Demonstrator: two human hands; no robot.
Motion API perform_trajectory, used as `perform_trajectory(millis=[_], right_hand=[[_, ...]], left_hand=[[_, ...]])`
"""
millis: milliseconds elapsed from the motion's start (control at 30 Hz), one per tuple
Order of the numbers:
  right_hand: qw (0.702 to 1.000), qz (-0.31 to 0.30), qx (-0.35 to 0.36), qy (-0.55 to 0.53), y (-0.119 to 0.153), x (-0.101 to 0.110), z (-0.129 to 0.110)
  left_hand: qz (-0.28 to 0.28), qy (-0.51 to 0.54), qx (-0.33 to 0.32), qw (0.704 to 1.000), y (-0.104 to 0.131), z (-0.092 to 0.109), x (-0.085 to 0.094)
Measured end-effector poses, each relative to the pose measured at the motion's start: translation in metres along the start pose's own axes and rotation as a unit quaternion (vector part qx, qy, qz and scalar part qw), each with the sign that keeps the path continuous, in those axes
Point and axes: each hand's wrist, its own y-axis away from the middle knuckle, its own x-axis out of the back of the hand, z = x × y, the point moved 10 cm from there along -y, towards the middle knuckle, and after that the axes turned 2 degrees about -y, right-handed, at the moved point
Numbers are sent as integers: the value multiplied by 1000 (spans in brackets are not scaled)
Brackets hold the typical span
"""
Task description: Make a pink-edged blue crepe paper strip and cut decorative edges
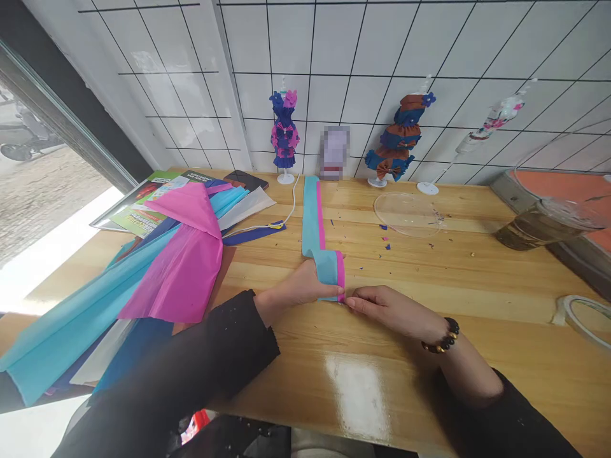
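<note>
A long light blue paper strip (311, 219) with a pink paper band along its right edge runs from the wall side of the table toward me. It bends up in a fold near its close end. My left hand (303, 283) grips that end, with the thumb on top, close to the pink edge. Beside it, my right hand (386, 308) has its fingers closed together at the near corner of the pink band. Its fingertips partly hide the corner. A dark beaded bracelet (442, 337) circles my right wrist.
Pink paper (191, 267) and blue sheets (90, 305) are heaped at left. Dressed miniature stands (285, 137) (394, 143) line the tiled wall. A clear round lid (408, 214), a drink cup (534, 226) and a tape roll (585, 318) lie toward the right, with paper scraps between.
</note>
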Motion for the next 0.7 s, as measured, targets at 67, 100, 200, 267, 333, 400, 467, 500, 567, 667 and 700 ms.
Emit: perform_trajectory(millis=[67,100,200,267,333,400,467,500,567,667,700], right_hand=[[1000,0,0,2,0,0,0],[1000,-1,-1,3,0,0,1],[1000,1,-2,8,-1,-1,4],[1000,4,-2,10,-1,-1,5],[1000,8,-1,10,-1,-1,5],[1000,9,-1,13,-1,-1,3],[1000,10,-1,20,0,0,1],[1000,8,0,25,1,0,-1],[999,3,3,36,3,0,-5],[999,-5,3,49,5,-2,-8],[999,-6,2,52,5,-2,-8]], left_hand=[[-3,-2,-1,1000,0,0,-1],[-5,0,-4,1000,0,0,-1],[-7,4,-6,1000,0,-1,-2],[-8,3,-3,1000,-1,-2,-2],[-8,2,1,1000,0,-4,-2],[-4,3,7,1000,0,-5,0],[0,5,17,1000,0,-7,1],[1,9,19,1000,0,-7,1],[9,29,24,999,0,-7,3],[31,103,48,993,-1,-11,5],[40,137,62,988,-1,-15,5]])
